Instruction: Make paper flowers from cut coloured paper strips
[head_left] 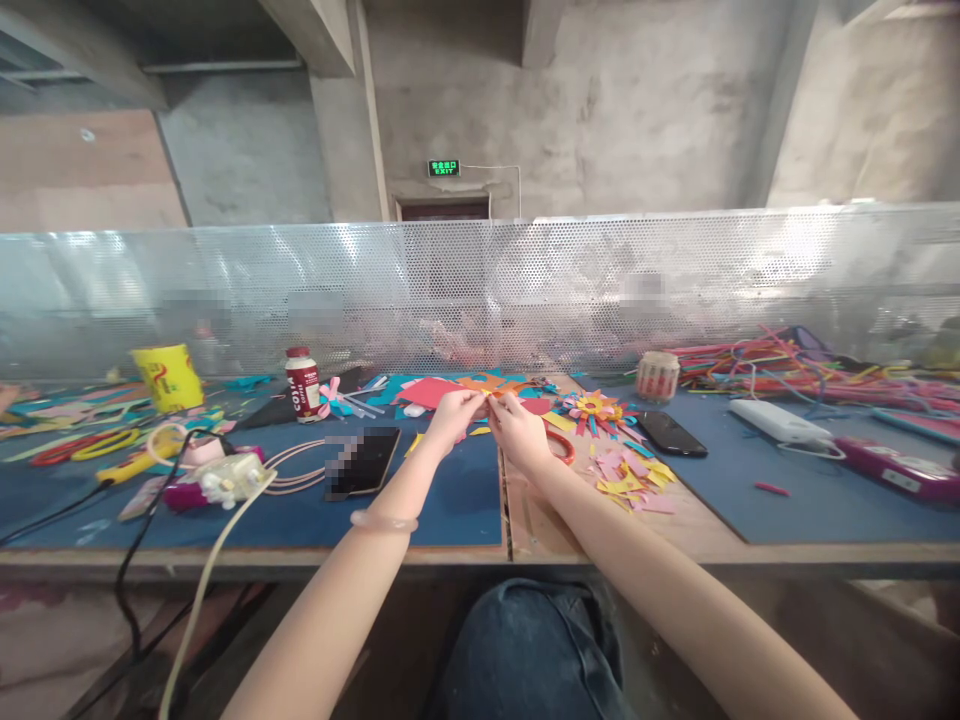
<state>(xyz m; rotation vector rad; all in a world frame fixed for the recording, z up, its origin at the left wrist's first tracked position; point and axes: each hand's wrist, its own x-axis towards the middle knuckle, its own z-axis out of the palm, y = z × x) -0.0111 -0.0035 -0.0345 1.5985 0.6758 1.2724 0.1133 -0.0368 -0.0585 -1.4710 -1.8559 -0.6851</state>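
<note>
My left hand (456,418) and my right hand (521,430) meet over the middle of the table, fingertips pinched together. A speck of yellow or orange shows between them, but the fingers hide what it is. Orange-handled scissors (560,446) seem to lie partly hidden beside my right hand. Just behind the hands are a red sheet (429,392) and orange and blue cut pieces. To the right lies a layered flower (594,408) of yellow, orange and pink strips, with a heap of yellow and pink scraps (634,477) nearer me.
Left of my hands lie a phone (367,462), a coiled cable, a power strip (217,482) and a yellow glue gun (142,458). A bottle (301,384) and a yellow tub (169,378) stand behind. On the right are another phone (673,433), a jar (658,376) and coloured stems (825,368).
</note>
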